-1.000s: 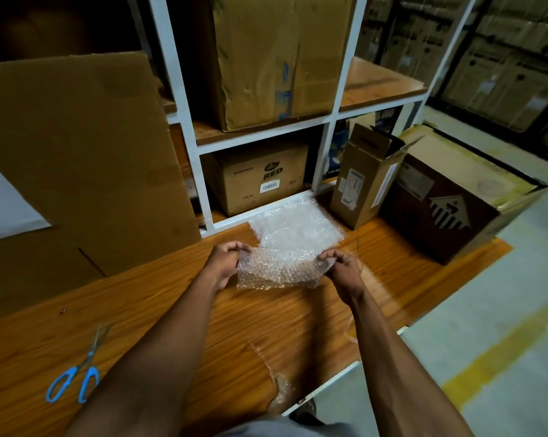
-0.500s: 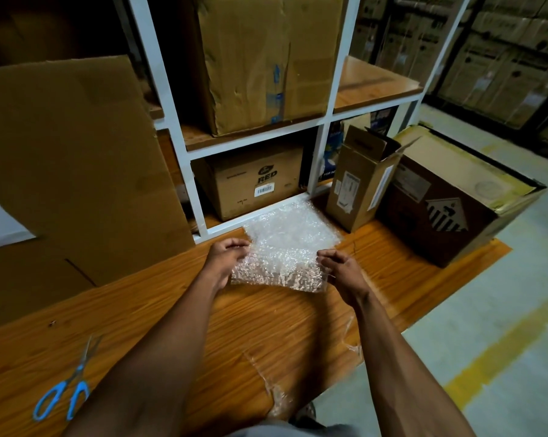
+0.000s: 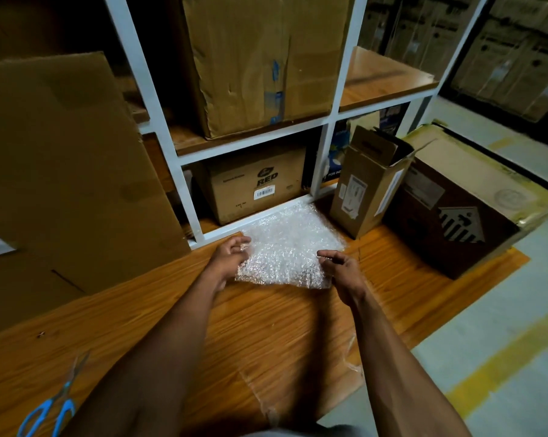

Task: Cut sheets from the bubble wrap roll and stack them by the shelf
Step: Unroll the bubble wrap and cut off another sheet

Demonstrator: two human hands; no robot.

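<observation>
A cut bubble wrap sheet [image 3: 286, 247] lies almost flat on the wooden board [image 3: 266, 326], its far edge against the white shelf frame [image 3: 253, 220]. It seems to rest on other sheets below it. My left hand [image 3: 228, 258] pinches its left edge with curled fingers. My right hand [image 3: 343, 272] holds the near right corner between fingers and thumb. Blue-handled scissors [image 3: 50, 411] lie on the board at the far bottom left. A crumpled clear strip of wrap [image 3: 350, 364] lies by my right forearm near the board's edge. The roll itself is out of view.
An open small carton [image 3: 365, 190] and a large dark box [image 3: 462, 212] stand right of the sheets. A big cardboard panel [image 3: 64, 171] leans at the left. Boxes fill the shelf compartments [image 3: 256, 187]. Grey floor with a yellow line [image 3: 503, 351] lies right.
Both hands have carried the sheet forward and lowered it from a tilted hold until it lies nearly flat against the shelf frame.
</observation>
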